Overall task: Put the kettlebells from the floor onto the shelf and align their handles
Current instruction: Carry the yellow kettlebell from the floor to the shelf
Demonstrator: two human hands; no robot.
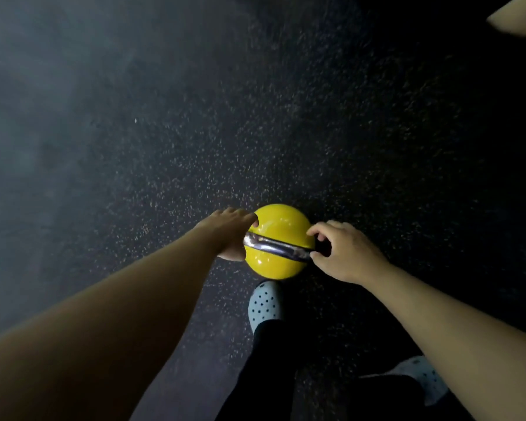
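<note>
A yellow kettlebell (278, 229) with a shiny steel handle (275, 247) is seen from straight above, over the dark speckled floor. My left hand (230, 230) is wrapped around the left end of the handle, thumb on the yellow ball. My right hand (345, 250) pinches the right end of the handle with curled fingers. Whether the kettlebell rests on the floor or hangs just above it cannot be told. No shelf is in view.
My feet in pale perforated clogs stand just behind the kettlebell, one (264, 303) close under it, the other (422, 378) at the lower right. Black rubber flooring (255, 117) fills the view. A pale object (520, 19) shows at the top right corner.
</note>
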